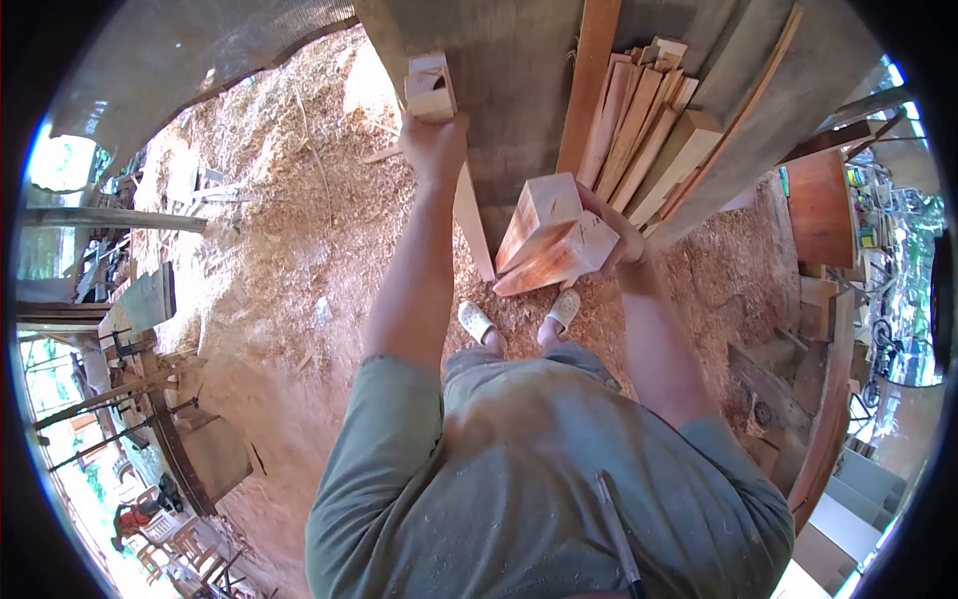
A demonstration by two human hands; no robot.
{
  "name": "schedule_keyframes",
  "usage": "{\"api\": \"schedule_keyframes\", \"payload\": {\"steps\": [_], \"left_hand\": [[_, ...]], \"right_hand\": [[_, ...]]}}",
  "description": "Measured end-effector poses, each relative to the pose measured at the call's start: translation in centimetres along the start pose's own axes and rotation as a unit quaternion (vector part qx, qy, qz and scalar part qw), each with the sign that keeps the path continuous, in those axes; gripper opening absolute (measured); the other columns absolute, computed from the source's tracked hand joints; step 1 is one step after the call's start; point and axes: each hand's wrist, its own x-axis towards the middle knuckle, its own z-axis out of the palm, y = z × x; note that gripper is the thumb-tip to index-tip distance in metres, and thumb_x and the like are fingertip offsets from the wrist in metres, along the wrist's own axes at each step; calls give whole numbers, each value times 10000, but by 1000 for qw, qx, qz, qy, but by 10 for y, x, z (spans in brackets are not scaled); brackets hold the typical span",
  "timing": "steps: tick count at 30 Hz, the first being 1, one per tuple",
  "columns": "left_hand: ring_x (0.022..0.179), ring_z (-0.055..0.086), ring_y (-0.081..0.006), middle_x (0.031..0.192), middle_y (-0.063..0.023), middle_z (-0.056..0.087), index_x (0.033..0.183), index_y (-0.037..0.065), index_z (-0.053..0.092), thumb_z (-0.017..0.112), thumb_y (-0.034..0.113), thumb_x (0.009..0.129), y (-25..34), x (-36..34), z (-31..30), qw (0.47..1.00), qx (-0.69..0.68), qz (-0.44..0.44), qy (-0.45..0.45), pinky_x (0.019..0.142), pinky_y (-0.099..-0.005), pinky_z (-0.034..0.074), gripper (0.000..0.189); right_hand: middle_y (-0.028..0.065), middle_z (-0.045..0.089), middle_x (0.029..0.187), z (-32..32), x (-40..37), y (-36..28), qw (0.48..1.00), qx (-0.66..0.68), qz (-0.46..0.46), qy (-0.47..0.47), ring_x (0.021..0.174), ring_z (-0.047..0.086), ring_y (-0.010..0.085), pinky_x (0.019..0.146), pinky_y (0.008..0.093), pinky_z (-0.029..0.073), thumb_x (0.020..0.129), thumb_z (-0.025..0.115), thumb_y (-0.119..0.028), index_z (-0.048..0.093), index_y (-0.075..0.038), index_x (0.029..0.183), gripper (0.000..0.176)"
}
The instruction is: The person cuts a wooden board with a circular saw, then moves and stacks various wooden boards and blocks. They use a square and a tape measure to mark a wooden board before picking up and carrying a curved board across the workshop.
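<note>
My left hand [435,148] is wrapped around the upper part of a pale piece of squared timber [431,92], with a dark mark near its top end. Below that hand, a long pale wooden face [473,225] runs down toward the floor; the forearm partly hides it. With curled fingers, my right hand [617,238] grips two thick squared posts from their right side. One post [551,205] shows a pale end face and reddish streaks down its side. Against it leans the second post [579,248], closest to my palm. The right fingertips are partly hidden behind the wood.
Several boards and strips [644,120] lean against a large grey-brown panel [509,120] ahead. Wood shavings [289,190] cover the floor and pile up at left. Clamps and a frame [170,429] stand at left, timber and a cabinet [820,210] at right.
</note>
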Motion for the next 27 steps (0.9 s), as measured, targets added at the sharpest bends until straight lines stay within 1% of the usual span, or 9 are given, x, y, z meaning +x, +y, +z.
{"api": "schedule_keyframes", "payload": {"steps": [9, 12, 14, 15, 17, 19, 23, 25, 27], "left_hand": [[799, 668, -252, 853, -170, 668, 913, -59, 599, 768, 170, 603, 1, 2, 3, 1000, 2, 4, -14, 717, -368, 524, 421], [891, 649, -248, 955, -170, 657, 1045, -80, 573, 802, 214, 640, -11, 4, 2, 999, 34, -10, -30, 783, -363, 513, 551], [989, 605, -227, 1064, -157, 621, 1188, -79, 505, 771, 249, 743, -15, 4, 4, 950, 66, 222, 210, 851, -349, 487, 614], [989, 605, -227, 1064, -157, 621, 1188, -79, 505, 771, 249, 743, -2, -4, -3, 950, 64, 226, 208, 851, -349, 487, 614], [1053, 576, -217, 1214, -147, 561, 1260, -27, 483, 728, 261, 796, 32, -41, -23, 936, -286, 149, -139, 870, -323, 466, 599], [983, 572, -159, 1044, -121, 604, 1253, -39, 505, 685, 254, 861, 36, -59, -16, 916, -205, 158, -306, 849, -327, 474, 521], [914, 617, -180, 938, -117, 646, 1050, -11, 657, 704, 280, 841, 59, -50, -17, 924, -36, 107, -365, 827, -353, 488, 361], [848, 646, -226, 849, -104, 677, 768, 35, 705, 701, 281, 830, 62, -35, -10, 886, 116, 400, -202, 778, -377, 503, 254], [849, 643, -248, 853, -86, 687, 721, 49, 698, 699, 293, 825, 55, -7, 0, 869, 136, 433, -197, 795, -384, 494, 265]], "right_hand": [[66, 501, 1302, 7, 6, -3, 1000, 10, 1, -3, 1223, 465, 202, 1029, 339, 359, 267, 876, -73, 266, -1, 1444, 1328], [75, 509, 1297, 5, 12, -6, 1000, -11, -9, 1, 1218, 470, 208, 1029, 333, 355, 301, 810, -41, 277, 5, 1444, 1262], [80, 504, 1307, -1, 16, -3, 1000, -16, -10, 7, 1217, 469, 210, 1027, 328, 355, 314, 778, -30, 282, 4, 1445, 1235], [85, 498, 1318, -5, 19, -2, 1000, -20, -8, 16, 1216, 469, 212, 1026, 324, 355, 328, 746, -19, 286, 3, 1447, 1210], [89, 493, 1326, -11, 25, 2, 1000, -22, -9, 15, 1223, 463, 215, 1028, 321, 354, 330, 734, -7, 285, 0, 1450, 1206], [93, 487, 1335, -8, 25, 0, 1000, -24, -5, 7, 1230, 456, 218, 1031, 319, 352, 332, 721, 5, 284, -4, 1453, 1203], [102, 478, 1339, 13, 22, -4, 997, -23, 13, 75, 1263, 425, 227, 1050, 327, 339, 463, 740, 19, 256, -21, 1467, 1115], [93, 476, 1329, 13, 16, 6, 982, -155, -35, 104, 1271, 410, 205, 1065, 342, 329, 617, 760, -17, 266, -28, 1458, 975], [84, 493, 1301, 16, 11, 13, 975, -173, -41, 131, 1243, 435, 192, 1037, 340, 363, 620, 762, -22, 305, -27, 1434, 933]]}}
